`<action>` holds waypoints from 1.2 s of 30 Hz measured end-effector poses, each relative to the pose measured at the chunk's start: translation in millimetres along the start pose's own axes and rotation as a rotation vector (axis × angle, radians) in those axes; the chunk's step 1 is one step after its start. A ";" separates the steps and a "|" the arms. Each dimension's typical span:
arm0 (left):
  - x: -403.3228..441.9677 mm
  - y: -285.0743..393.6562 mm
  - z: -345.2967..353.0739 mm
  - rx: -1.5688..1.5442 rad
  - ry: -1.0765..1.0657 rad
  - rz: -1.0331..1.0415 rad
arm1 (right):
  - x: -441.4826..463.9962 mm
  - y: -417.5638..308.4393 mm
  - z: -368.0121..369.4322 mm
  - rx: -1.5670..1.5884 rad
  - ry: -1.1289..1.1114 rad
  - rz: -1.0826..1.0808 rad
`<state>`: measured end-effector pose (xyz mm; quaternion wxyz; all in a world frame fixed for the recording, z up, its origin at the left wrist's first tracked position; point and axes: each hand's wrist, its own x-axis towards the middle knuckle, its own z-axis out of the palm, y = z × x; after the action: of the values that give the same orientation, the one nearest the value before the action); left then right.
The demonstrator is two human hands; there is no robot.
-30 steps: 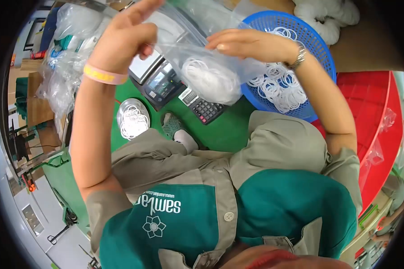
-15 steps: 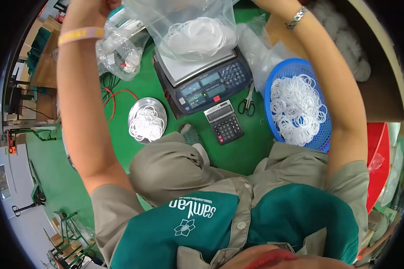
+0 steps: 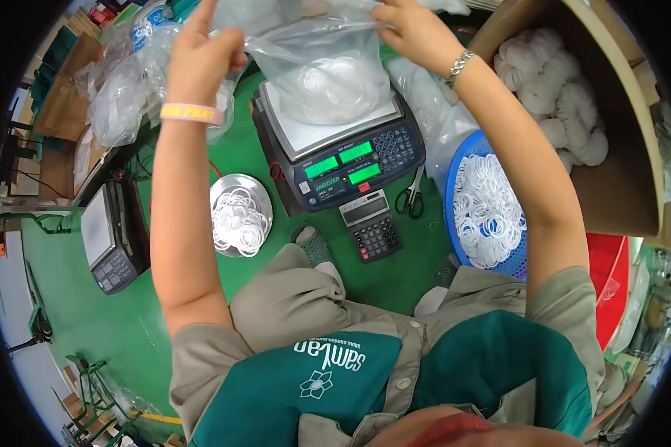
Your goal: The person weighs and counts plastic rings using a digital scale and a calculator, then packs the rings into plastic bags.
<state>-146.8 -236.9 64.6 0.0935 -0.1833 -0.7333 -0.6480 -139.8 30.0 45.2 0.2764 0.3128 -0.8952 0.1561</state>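
A clear plastic bag [image 3: 317, 48] with white rings [image 3: 335, 82] in its bottom rests on the pan of a digital counting scale [image 3: 361, 164]. My left hand [image 3: 201, 59] grips the bag's upper left edge, its index finger raised. At the upper right edge, my right hand [image 3: 417, 33] pinches the plastic between its fingers. The bag's mouth is pulled wide between both hands, and its top runs toward the frame's upper edge. The scale's displays glow green, too small to read surely.
A calculator [image 3: 370, 226] and scissors [image 3: 410, 200] lie before the scale. White rings fill a metal dish [image 3: 265, 205] at left and a blue basket [image 3: 455, 223] at right. A cardboard box [image 3: 619, 171] holds white bundles [image 3: 555, 89]. A second scale [image 3: 115, 246] stands left.
Both hands have come down into fuller view, still holding the bag, whose upper part now sags. The whole view has shifted, showing more of the box and the second scale.
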 end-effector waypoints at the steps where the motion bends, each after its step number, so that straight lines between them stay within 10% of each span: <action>1: -3.1 -7.8 1.9 0.044 -0.013 -0.075 | -4.1 -1.1 5.7 -0.022 -0.045 -0.011; 12: -9.1 20.9 18.0 0.066 0.017 -0.030 | -24.0 -27.9 -40.0 0.118 0.372 0.064; 30: -21.7 13.1 1.8 0.252 0.458 0.299 | -121.4 -6.1 -43.5 0.367 0.349 0.334; 36: -0.7 15.6 16.8 0.297 0.090 0.054 | -17.4 -30.9 -33.3 0.654 0.411 0.252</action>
<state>-138.4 -219.1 76.2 0.1696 -0.1577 -0.8110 -0.5373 -95.3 30.0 64.8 0.3143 0.2342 -0.7559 0.5244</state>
